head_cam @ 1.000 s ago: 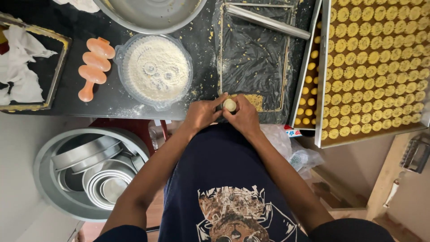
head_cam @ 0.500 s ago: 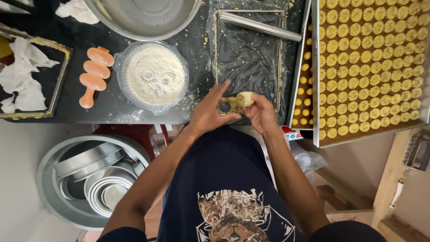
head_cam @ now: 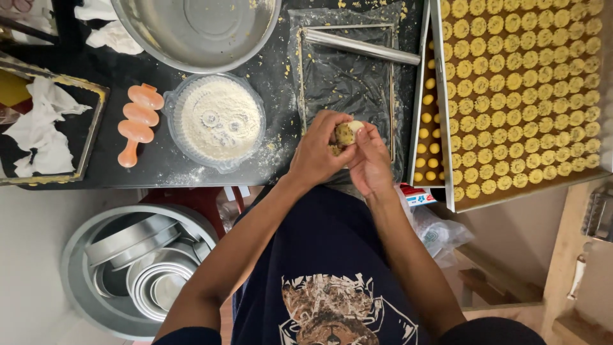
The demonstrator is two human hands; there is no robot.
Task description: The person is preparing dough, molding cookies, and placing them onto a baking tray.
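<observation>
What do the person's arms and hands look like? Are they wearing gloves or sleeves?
No gloves: the left hand and right hand are bare, and so are both forearms. Dark navy short sleeves show near the shoulders. No rings, watch or bracelets show.

Both hands, left hand (head_cam: 317, 153), right hand (head_cam: 370, 160), pinching dough ball (head_cam: 345, 133) (yellowish), above black sheet (head_cam: 345, 76)

Two hands, left hand (head_cam: 317, 154) and right hand (head_cam: 370, 163), share one dough ball (head_cam: 345, 133) at their fingertips. Left of the fingers sit one flour bowl (head_cam: 215, 121) and one orange mould (head_cam: 136, 121); beyond them one steel basin (head_cam: 195, 29) and one metal rod (head_cam: 361, 45); right of them two trays, the near tray (head_cam: 426, 115) and the far tray (head_cam: 530, 191), the pastries too many to count.
</observation>
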